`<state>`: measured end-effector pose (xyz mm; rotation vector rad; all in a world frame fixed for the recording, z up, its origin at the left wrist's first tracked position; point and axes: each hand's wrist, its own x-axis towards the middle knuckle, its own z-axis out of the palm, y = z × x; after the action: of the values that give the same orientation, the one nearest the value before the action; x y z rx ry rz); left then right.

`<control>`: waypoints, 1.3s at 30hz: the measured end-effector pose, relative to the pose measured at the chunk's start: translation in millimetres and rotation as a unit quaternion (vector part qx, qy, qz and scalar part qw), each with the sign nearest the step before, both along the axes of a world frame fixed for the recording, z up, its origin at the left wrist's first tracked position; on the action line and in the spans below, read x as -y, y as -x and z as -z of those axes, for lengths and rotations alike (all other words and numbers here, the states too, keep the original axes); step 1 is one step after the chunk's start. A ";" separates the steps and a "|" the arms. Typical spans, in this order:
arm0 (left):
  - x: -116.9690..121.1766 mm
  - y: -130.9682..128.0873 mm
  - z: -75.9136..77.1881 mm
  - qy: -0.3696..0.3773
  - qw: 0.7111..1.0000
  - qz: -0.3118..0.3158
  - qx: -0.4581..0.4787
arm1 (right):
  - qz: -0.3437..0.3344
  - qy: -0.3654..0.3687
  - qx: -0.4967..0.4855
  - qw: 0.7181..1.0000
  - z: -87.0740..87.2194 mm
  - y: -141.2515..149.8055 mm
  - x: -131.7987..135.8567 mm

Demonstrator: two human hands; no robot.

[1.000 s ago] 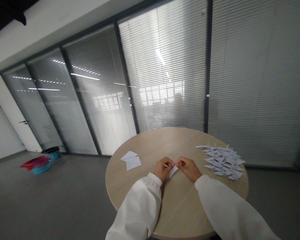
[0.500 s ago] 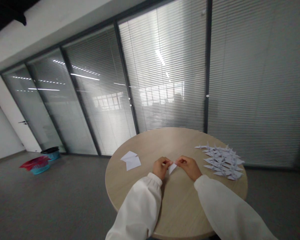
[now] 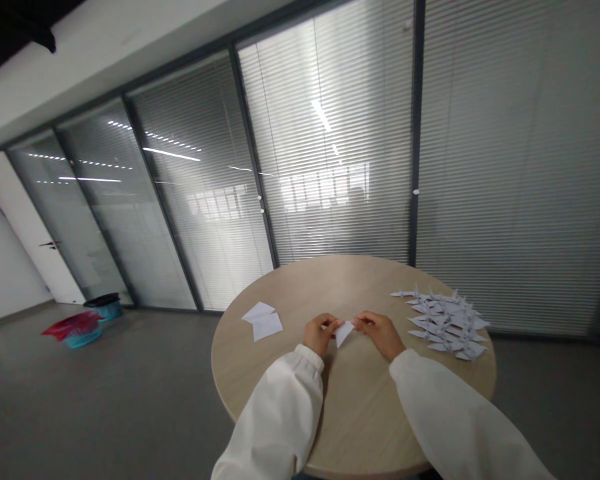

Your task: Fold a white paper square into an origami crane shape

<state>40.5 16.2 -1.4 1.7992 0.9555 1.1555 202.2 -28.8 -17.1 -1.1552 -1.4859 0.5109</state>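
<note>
Paper sheets [image 3: 263,325] lie overlapped near the left edge of the round wooden table [image 3: 360,413], well apart from your hands. Moving right, your left hand [image 3: 321,335], in a white sleeve [image 3: 275,417], sits toward the table's near edge, its fingers curled and pinching the upper left corner of a small white paper triangle [image 3: 345,333]. That triangle sits between your hands, about mid-table, and this view does not show whether it touches the wood. Its long axis slants from a point at upper right down to a tip at lower left, so the low tip lies nearer your left hand. Your right hand [image 3: 381,335] sits on the other side, its fingertips closed on the upper right point, gripping it. Farther right, a heap of folded paper cranes [image 3: 447,325] covers the table near its right edge, beyond your right hand.
</note>
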 end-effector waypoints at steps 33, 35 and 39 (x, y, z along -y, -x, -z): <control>-1.4 1.2 0.8 0.068 0.990 0.101 0.073 | -0.001 0.024 -0.072 0.997 -0.9 -3.8 -2.7; -0.1 1.2 -0.5 0.082 0.986 0.122 0.078 | -0.003 0.027 -0.088 0.996 -1.3 -4.2 -2.9; 0.8 1.1 -1.4 0.094 0.983 0.139 0.081 | -0.011 0.040 -0.098 0.994 -2.9 -3.3 -2.2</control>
<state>39.4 15.4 0.0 1.6010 0.6711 0.9842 205.6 -26.6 -14.2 -1.1186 -1.3203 0.6836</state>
